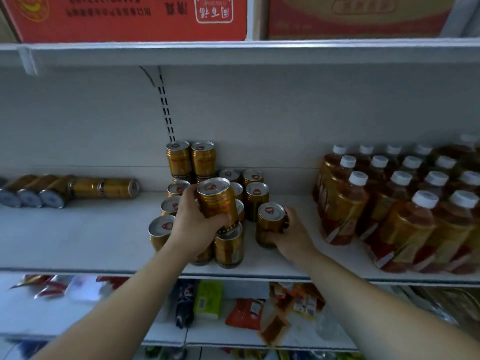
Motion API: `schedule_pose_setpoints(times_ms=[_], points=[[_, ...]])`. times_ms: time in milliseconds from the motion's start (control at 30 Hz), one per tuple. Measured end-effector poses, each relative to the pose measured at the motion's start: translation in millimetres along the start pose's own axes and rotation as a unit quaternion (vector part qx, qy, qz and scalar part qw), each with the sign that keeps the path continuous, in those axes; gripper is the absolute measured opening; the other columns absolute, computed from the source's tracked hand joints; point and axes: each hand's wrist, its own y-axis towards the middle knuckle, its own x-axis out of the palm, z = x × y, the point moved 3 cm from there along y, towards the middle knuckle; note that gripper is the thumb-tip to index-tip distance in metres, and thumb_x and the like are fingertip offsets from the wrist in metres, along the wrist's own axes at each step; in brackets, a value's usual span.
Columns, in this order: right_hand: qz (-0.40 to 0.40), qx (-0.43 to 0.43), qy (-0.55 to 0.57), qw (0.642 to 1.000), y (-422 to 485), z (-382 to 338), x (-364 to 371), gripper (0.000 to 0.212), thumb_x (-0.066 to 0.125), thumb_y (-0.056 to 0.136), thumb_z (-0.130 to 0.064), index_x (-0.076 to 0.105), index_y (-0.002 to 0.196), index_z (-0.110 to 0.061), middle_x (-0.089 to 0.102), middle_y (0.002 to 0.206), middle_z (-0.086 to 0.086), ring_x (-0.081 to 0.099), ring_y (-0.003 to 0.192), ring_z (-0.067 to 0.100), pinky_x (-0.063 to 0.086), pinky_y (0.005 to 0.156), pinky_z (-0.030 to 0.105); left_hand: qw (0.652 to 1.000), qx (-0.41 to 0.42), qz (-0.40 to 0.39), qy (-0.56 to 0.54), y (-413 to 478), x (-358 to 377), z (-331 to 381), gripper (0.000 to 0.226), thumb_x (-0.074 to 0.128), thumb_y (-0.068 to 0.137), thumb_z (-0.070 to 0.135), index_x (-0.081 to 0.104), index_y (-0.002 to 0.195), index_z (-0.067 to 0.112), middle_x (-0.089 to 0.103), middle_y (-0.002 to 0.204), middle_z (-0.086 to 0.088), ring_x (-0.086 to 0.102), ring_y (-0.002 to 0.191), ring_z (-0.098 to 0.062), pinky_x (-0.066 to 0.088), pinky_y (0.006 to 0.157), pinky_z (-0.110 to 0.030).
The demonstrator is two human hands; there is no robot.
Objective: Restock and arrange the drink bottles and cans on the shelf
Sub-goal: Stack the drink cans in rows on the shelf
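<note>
While left hand (193,224) grips a raised gold can (217,201) above the can cluster (205,193) mid-shelf (78,237), right hand (291,236) wraps a standing can (270,224) just right of the cluster. Stacking step; next likely seat raised can squarely on a lower can's lid.

A person's left hand (193,222) grips a gold can (217,203) lifted above a cluster of upright cans (179,158) on a white shelf (78,240), while the right hand (292,236) holds another can (270,224) standing just beside them. Capped tea bottles (405,203) crowd the right; more cans (104,188) lie sideways at left.
</note>
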Motion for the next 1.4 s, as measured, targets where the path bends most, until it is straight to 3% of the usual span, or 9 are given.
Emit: schedule_pose_setpoints(times_ms=[333, 500, 567, 733, 800, 867, 1000, 1267, 1400], points=[[-0.069, -0.060, -0.034, 0.995, 25.9, -3.4, 12.3, 0.069, 0.086, 0.063, -0.021, 0.042, 0.114, -0.038, 0.056, 0.105, -0.019, 0.057, 0.105, 0.011, 0.042, 0.080, 0.025, 1.000, 0.009, 0.020, 0.004, -24.4, 12.2, 11.1, 0.089, 0.082, 0.059, 0.013, 0.031, 0.120, 0.052, 0.054, 0.109, 0.018, 0.059, 0.093, 0.010, 0.046, 0.060, -0.005], [-0.121, -0.044, -0.051, 0.990, 23.4, 2.5, 6.8, 0.079, 0.084, 0.067, -0.032, 0.033, 0.125, -0.043, 0.053, 0.113, -0.022, 0.050, 0.110, 0.007, 0.043, 0.087, 0.017, 0.999, 0.028, -0.018, 0.031, -34.9, 28.1, 20.1, 0.093, 0.081, 0.055, 0.031, 0.034, 0.133, 0.045, 0.051, 0.129, 0.005, 0.059, 0.106, -0.008, 0.053, 0.087, -0.035], [-0.123, -0.036, -0.099, 0.987, 20.6, 11.2, -2.6, 0.087, 0.080, 0.072, -0.034, 0.028, 0.142, -0.032, 0.047, 0.123, -0.026, 0.045, 0.117, 0.007, 0.033, 0.088, 0.006, 0.994, 0.054, -0.027, 0.091, -36.0, 35.8, 25.3, 0.091, 0.080, 0.057, 0.036, 0.030, 0.131, 0.047, 0.051, 0.126, 0.013, 0.055, 0.105, -0.003, 0.049, 0.086, -0.027], [-0.120, -0.006, -0.260, 0.958, 6.1, 41.8, -38.0, 0.083, 0.066, 0.085, -0.037, 0.019, 0.152, -0.024, 0.025, 0.156, 0.001, 0.026, 0.141, 0.020, 0.025, 0.105, 0.024, 0.980, 0.076, -0.091, 0.158, -33.0, 61.8, 29.4, 0.095, 0.078, 0.055, 0.049, 0.027, 0.135, 0.044, 0.051, 0.114, 0.024, 0.050, 0.105, 0.001, 0.038, 0.077, -0.003], [-0.125, 0.005, -0.269, 0.955, -2.4, 47.9, -47.0, 0.083, 0.064, 0.084, -0.039, 0.019, 0.152, -0.025, 0.025, 0.156, 0.001, 0.026, 0.141, 0.020, 0.025, 0.105, 0.024, 0.962, 0.094, -0.106, 0.233, -31.1, 72.8, 25.6, 0.094, 0.075, 0.056, 0.054, 0.024, 0.134, 0.043, 0.054, 0.122, 0.017, 0.046, 0.116, -0.010, 0.039, 0.099, -0.026], [-0.133, -0.008, -0.276, 0.952, -9.5, 49.9, -51.0, 0.086, 0.066, 0.081, -0.040, 0.019, 0.152, -0.025, 0.026, 0.155, 0.001, 0.027, 0.140, 0.020, 0.025, 0.104, 0.023, 0.929, 0.124, -0.100, 0.335, -31.5, 79.1, 16.7, 0.092, 0.073, 0.061, 0.055, 0.021, 0.136, 0.042, 0.050, 0.136, 0.009, 0.033, 0.128, -0.013, 0.015, 0.114, -0.043], [-0.144, -0.034, -0.276, 0.950, -15.8, 47.1, -48.9, 0.089, 0.068, 0.078, -0.044, 0.022, 0.151, -0.025, 0.029, 0.154, 0.001, 0.029, 0.139, 0.018, 0.023, 0.099, 0.019, 0.874, 0.165, -0.101, 0.445, -33.2, 84.0, -7.0, 0.092, 0.066, 0.067, 0.060, 0.019, 0.142, 0.035, 0.038, 0.149, 0.005, 0.019, 0.142, -0.009, -0.019, 0.110, -0.038], [-0.149, -0.060, -0.258, 0.953, -15.4, 29.5, -32.3, 0.096, 0.072, 0.076, -0.049, 0.019, 0.152, -0.020, 0.029, 0.153, -0.003, 0.028, 0.139, 0.017, 0.022, 0.105, 0.021, 0.799, 0.168, -0.093, 0.569, -28.7, 83.3, -21.0, 0.092, 0.060, 0.079, 0.056, 0.012, 0.150, 0.023, 0.001, 0.159, 0.000, -0.012, 0.145, -0.023, -0.010, 0.112, -0.044], [-0.160, -0.104, -0.170, 0.967, -14.6, 5.2, -7.3, 0.094, 0.085, 0.059, -0.048, 0.039, 0.138, -0.026, 0.051, 0.134, -0.011, 0.050, 0.124, 0.012, 0.041, 0.100, 0.027, 0.820, 0.132, -0.172, 0.530, -18.5, 80.8, -15.6, 0.095, 0.064, 0.082, 0.044, 0.001, 0.151, 0.026, -0.002, 0.160, 0.001, -0.008, 0.145, -0.019, 0.000, 0.114, -0.039]])
